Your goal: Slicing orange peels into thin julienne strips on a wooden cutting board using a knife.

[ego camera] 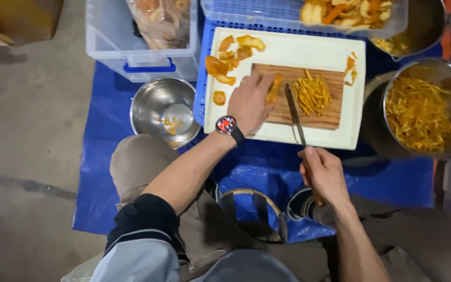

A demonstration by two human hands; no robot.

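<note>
A: What is being held down on the wooden cutting board (309,112)?

B: A piece of orange peel (274,89) is being pressed onto the board's left end by the left hand (249,102), fingers curled over it and closed down. A watch (226,124) is being worn on that wrist.

A: And the knife (294,112)?

B: It is being gripped by the right hand (323,175), which is wrapped shut around the handle just below the board; the blade is being laid across the board, right beside the peel and the fingertips.

A: What else is being kept around the board?

B: A heap of cut strips (312,94) is lying on the board's right half. Uncut peels (230,57) are being kept above-left of it, on the white tray (288,49). A pot of shreds (421,112) is standing to the board's right, a steel bowl (165,109) well to its left.

A: What is being risked?

B: Probably the fingertips: they are being held very near the blade, and curved peel could slip or roll under pressure. The board might also be sliding on the smooth tray.
</note>
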